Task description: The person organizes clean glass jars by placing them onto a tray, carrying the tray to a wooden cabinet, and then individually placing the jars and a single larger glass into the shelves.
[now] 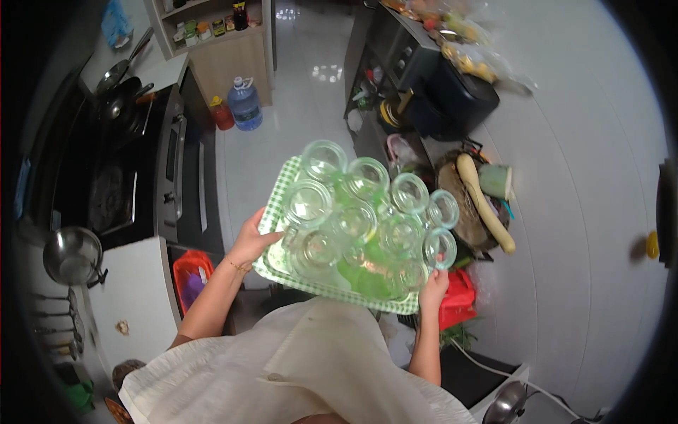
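My left hand (255,239) grips the left rim of a tray (328,290) with a green-and-white checked border. At its lower right corner, my right hand (435,290) holds the rim, close beside one of the glasses. Several clear glass vessels crowd the tray, among them a glass mug (308,203) near the left rim and a glass (440,249) by my right fingers. The tray is held up in front of my body, above the floor. Overlapping glass hides much of its green printed surface.
Left stands a cooktop (111,185) over an oven, with a steel pan (72,256) nearby. A large water bottle (246,105) and a red-filled bottle (222,114) stand on the floor (296,127). At right are a black appliance (455,100), a long pale gourd (484,204) and a red bag (458,302).
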### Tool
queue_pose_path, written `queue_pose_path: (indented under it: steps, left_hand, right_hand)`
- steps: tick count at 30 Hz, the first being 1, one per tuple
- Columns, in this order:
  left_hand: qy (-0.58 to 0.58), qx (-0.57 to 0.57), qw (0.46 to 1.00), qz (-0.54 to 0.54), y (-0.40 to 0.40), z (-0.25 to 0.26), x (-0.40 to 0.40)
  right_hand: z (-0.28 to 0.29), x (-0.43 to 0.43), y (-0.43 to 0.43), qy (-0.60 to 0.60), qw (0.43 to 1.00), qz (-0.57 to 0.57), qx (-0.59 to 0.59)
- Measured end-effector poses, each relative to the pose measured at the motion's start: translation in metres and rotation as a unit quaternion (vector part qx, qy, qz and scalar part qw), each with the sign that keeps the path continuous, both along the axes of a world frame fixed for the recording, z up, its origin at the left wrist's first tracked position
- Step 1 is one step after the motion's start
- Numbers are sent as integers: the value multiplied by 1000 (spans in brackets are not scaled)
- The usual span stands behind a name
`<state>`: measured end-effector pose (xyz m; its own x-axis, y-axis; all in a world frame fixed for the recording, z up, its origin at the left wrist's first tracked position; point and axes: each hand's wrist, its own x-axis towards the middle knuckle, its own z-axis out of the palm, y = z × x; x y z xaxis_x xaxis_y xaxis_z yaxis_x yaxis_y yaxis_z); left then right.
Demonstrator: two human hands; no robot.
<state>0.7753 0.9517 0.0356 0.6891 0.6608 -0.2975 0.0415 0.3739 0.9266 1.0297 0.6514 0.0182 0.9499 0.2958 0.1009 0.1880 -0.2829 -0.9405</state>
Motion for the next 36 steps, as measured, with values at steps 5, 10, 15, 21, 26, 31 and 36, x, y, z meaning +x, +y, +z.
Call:
queue_pose_path:
  steps: [5, 10, 15, 21, 26, 31, 36]
  left_hand:
    - [-6, 51, 994, 94, 137, -11, 45]
    - [-30, 38, 982, 184, 266, -2, 94]
    - [-38, 16, 969, 242, 403, 6, 147]
    - [-74, 21, 965, 251, 588, -7, 235]
    - [-105, 69, 965, 231, 740, -40, 321]
    - [-90, 70, 972, 205, 882, -46, 433]
    - [-93, 57, 973, 205, 1022, -44, 547]
  right_hand:
    - [-4, 103, 193, -37, 996, 86, 1]
    - [-12, 192, 380, 35, 984, 176, 12]
    - [-2, 273, 563, -6, 969, 247, -18]
    - [7, 358, 764, -34, 966, 254, -34]
    - [-14, 449, 903, -39, 970, 238, -18]
    - [-17, 555, 1027, 9, 975, 221, 10]
    - [-20, 668, 1169, -14, 974, 225, 29]
